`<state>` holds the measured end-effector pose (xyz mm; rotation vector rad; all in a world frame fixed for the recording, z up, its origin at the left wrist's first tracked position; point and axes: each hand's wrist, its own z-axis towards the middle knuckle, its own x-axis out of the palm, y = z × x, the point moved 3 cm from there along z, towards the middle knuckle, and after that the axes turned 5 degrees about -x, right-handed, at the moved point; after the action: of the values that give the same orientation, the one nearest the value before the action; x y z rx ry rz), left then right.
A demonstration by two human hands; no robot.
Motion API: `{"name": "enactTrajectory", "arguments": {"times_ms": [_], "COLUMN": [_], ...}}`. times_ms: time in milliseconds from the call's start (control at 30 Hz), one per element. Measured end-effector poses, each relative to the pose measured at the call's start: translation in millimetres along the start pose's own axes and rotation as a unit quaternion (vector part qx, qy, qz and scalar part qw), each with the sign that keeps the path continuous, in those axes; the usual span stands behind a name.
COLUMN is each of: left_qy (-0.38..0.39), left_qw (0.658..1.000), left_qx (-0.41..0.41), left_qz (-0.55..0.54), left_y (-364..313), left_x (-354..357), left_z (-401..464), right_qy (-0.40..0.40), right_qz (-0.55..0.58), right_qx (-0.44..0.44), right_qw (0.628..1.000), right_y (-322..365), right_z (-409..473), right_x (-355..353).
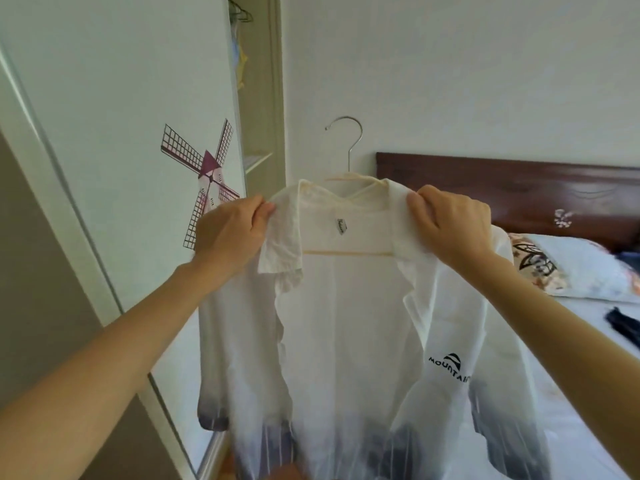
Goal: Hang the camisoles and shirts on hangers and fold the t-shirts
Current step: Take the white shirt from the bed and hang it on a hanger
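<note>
Item: white shirt [346, 341], open-fronted, dark-shaded at the hem, "MOUNTAIN" print on its right panel, draped on a hanger [349, 188] with a metal hook standing upright above the collar. You hold it up in mid-air, in front of the pale wall, between the wardrobe [114, 133] on your left and the bed [571, 358] on your right. Edges: the wardrobe's sliding door, with its windmill sticker [204, 178], ends just left of the shirt; beyond that edge the wardrobe stands open, with hangers and coloured garments high inside. The dark headboard [519, 181] runs behind your right hand; a floral pillow [581, 268] and a dark garment [623, 323] lie on the bed. The space above the hook is bare wall. Hands: your left hand [232, 233] pinches the shirt's left shoulder at the collar, fingers curled, arm extended up from lower left. Your right hand [450, 226] grips the right shoulder likewise, knuckles toward you, arm reaching from lower right.
</note>
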<state>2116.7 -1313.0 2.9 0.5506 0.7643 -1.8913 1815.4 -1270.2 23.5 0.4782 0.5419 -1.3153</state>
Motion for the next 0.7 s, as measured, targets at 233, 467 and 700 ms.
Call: {"name": "enactTrajectory", "arguments": {"times_ms": [233,467,700], "left_qy": [-0.003,-0.003,-0.013], "left_qw": [1.0,0.999,0.997], "left_qx": [0.01,0.027,0.052], "left_qz": [-0.016,-0.036,-0.049], "left_y": [53,92,112], "left_x": [78,151,217], "left_z": [97,175,240], "right_qy": [-0.016,-0.002,-0.002], "right_qz": [-0.026,-0.013,-0.025], "right_qx": [0.008,0.051,0.042], "right_qw": [1.0,0.999,0.999], "right_y": [-11,-24,-52], "right_z": [83,129,179], "right_x": [94,179,244]}}
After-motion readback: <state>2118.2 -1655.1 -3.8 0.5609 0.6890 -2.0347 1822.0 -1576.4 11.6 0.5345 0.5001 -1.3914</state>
